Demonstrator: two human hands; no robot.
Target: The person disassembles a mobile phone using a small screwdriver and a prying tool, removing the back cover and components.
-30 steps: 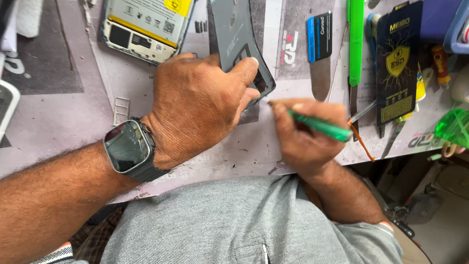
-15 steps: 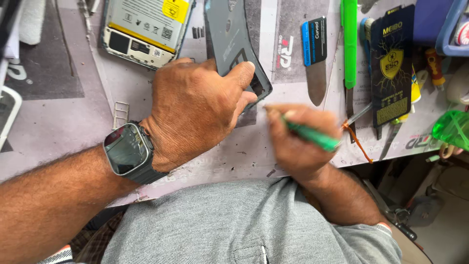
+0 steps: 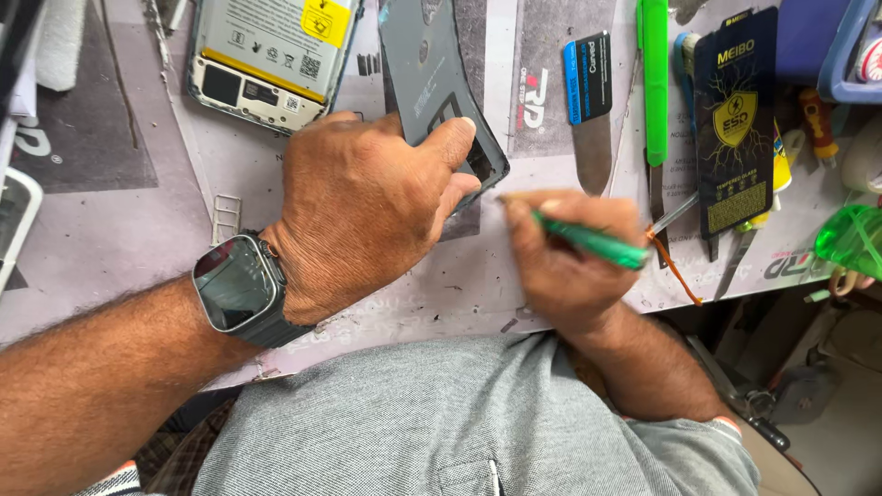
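My left hand (image 3: 367,207), with a dark smartwatch (image 3: 237,287) on the wrist, presses down on the near end of a dark grey phone back cover (image 3: 432,83) that lies on the work mat (image 3: 129,230). The thumb rests near the cover's camera cut-out. My right hand (image 3: 560,262) grips a thin green-handled tool (image 3: 593,243) like a pen. Its tip points left towards the cover's lower right corner and is hidden behind my fingers.
An opened phone (image 3: 266,55) with a yellow-labelled battery lies at the top left. To the right lie a metal spudger with a blue and black handle (image 3: 588,101), a green tool (image 3: 654,83), a black screen-protector pack (image 3: 735,129) and small tools.
My right hand with the green tool has shifted slightly left, closer to the back cover's corner. My left hand stays on the cover.
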